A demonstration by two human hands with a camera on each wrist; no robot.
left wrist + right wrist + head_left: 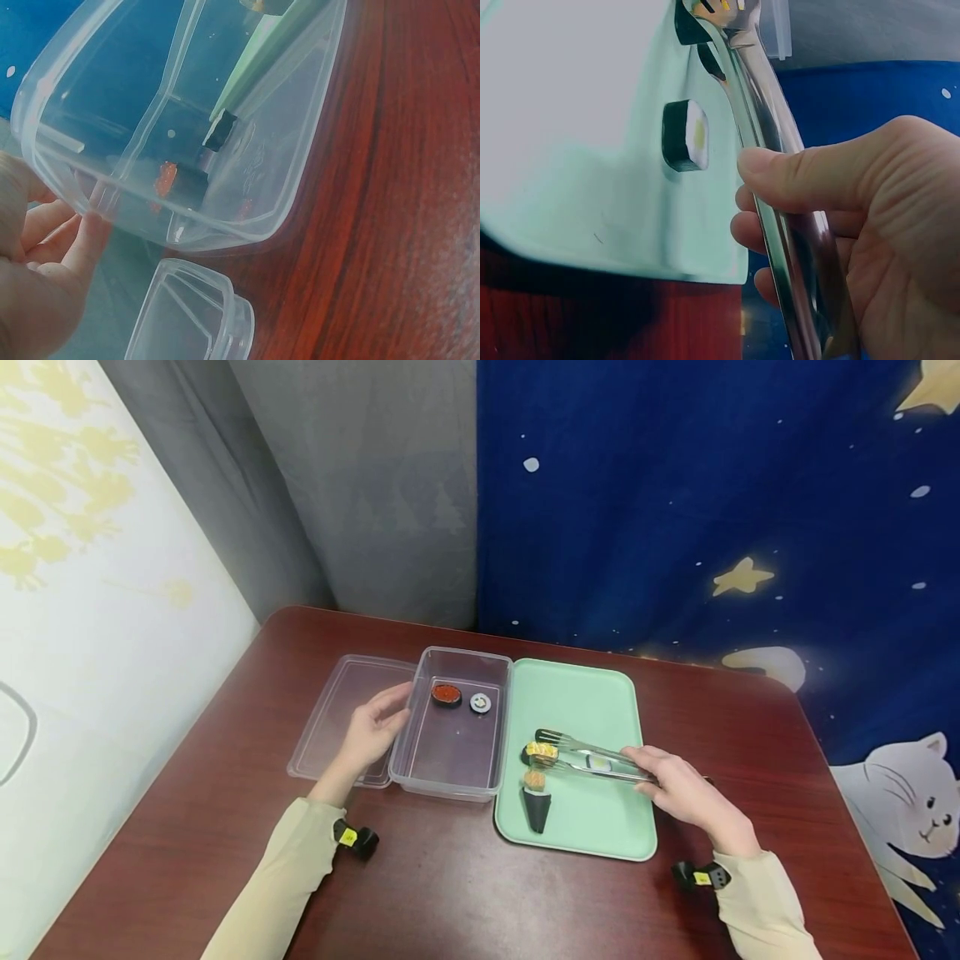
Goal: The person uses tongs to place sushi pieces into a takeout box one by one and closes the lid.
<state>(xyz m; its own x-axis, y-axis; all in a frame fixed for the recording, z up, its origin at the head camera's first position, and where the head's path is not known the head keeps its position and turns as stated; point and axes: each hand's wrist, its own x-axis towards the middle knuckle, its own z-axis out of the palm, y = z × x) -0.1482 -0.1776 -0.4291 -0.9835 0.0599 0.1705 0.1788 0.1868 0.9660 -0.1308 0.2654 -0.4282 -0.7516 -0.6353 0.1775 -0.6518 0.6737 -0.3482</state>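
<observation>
My right hand [681, 785] grips metal serving tongs [769, 127], thumb on one arm and fingers on the other. The slotted tong ends stand around a yellow-topped toy sushi [542, 751] on the green tray [581, 693]. Below it lies a black cone hand roll [536, 806]; a sushi roll piece [685, 136] lies under the tong arms. With fingers fairly straight, my left hand [375, 727] touches the left wall of a clear plastic container [292, 172]. Inside the container are a red roe sushi [446, 695] and a small round roll [480, 702].
A clear lid [330, 718] lies flat on the brown table [420, 877], left of the container and partly under my left hand. The tray sits right against the container's right side. Grey and blue curtains [600, 527] hang behind the table's far edge.
</observation>
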